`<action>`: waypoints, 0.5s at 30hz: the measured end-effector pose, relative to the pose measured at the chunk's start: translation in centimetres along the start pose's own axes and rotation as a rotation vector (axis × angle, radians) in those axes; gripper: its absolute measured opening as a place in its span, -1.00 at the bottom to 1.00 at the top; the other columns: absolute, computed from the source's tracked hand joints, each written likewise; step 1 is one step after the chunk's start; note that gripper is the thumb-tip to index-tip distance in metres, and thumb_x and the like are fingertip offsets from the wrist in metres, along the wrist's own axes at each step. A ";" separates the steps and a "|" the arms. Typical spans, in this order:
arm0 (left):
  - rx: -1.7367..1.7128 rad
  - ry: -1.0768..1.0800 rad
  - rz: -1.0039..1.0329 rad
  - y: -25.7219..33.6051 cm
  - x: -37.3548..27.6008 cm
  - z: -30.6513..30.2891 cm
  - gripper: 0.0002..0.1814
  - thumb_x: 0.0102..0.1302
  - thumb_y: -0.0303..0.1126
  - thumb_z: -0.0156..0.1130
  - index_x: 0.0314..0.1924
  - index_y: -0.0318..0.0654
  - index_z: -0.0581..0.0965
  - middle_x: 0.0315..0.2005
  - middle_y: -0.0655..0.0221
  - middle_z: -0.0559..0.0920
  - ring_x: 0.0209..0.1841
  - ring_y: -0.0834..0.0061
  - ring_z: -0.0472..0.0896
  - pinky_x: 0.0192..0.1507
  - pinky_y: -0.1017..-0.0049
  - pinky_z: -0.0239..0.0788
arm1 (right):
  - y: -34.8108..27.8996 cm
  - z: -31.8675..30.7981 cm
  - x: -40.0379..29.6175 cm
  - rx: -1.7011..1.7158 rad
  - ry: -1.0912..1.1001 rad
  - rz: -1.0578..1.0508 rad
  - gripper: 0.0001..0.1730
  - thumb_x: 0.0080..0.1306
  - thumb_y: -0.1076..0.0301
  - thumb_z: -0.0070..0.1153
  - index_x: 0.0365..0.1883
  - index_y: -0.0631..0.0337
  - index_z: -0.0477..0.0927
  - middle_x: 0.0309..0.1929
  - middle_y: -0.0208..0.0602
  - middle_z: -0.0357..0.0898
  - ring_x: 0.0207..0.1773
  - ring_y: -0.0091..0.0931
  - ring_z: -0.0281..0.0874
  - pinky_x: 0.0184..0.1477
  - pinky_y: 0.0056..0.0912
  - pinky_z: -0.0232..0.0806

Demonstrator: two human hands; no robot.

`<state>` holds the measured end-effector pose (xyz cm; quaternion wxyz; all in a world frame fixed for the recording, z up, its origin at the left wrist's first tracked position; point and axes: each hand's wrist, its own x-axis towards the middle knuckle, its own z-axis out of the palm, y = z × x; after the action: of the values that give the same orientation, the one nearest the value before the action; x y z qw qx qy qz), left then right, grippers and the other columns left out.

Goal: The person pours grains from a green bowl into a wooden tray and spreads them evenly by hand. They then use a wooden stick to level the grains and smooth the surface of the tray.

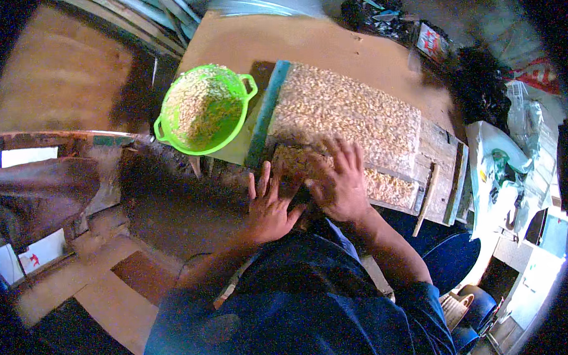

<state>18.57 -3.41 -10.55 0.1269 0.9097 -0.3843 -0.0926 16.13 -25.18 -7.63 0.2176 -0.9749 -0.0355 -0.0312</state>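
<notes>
A wide, flat layer of small pale-brown pieces, which look like nuts or grains (345,107), covers much of a wooden board (435,148) with teal strips at its ends. A darker line sets off a narrower strip of the same pieces (392,188) along the near side. Over that near side, my right hand (340,180) is spread palm down, its fingers blurred. My left hand (272,206) is close by at the board's near left edge, fingers apart. I see nothing held in either hand. Shadow hides what lies between them.
A bright green two-handled basin (223,125), partly filled with pale pieces, stands left of the board. A thin wooden stick (426,198) lies across the board's right end. Plastic bags (499,170) crowd the right side. Beneath the board's right end is a dark blue round container (453,258).
</notes>
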 end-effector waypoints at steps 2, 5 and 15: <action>0.023 -0.031 -0.058 -0.7 -0.8 1.3 -0.21 0.40 0.25 0.00 0.51 0.07 0.25 0.58 0.04 -0.12 0.58 -0.19 -0.19 0.44 -0.35 -0.41 | -2.3 1.1 2.3 0.041 -0.030 -0.100 -0.37 0.39 -0.08 0.07 0.38 -0.09 0.44 0.55 -0.07 0.10 0.58 0.05 -0.06 0.54 0.38 -0.32; -0.046 -0.004 -0.114 -1.2 -1.4 1.6 -0.20 0.42 0.32 -0.13 0.52 0.06 0.24 0.58 0.04 -0.10 0.58 -0.18 -0.15 0.44 -0.35 -0.41 | -3.7 2.3 4.0 0.039 -0.082 -0.170 -0.31 0.41 -0.22 -0.02 0.43 -0.15 0.39 0.57 -0.07 0.05 0.60 0.07 -0.12 0.52 0.45 -0.40; -0.099 0.072 -0.057 -2.9 -2.5 1.0 -0.23 0.41 0.21 -0.01 0.46 -0.09 0.32 0.55 0.07 0.06 0.57 -0.13 -0.08 0.47 -0.28 -0.39 | -1.9 2.5 3.3 -0.036 -0.093 -0.115 -0.50 0.44 0.02 0.02 0.31 -0.10 0.52 0.52 -0.05 0.14 0.56 0.03 -0.01 0.54 0.36 -0.30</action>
<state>18.54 0.23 -12.15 0.1826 0.9157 -0.3484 -0.0825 19.41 -22.22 -8.84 0.1962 -0.9754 -0.1007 0.0011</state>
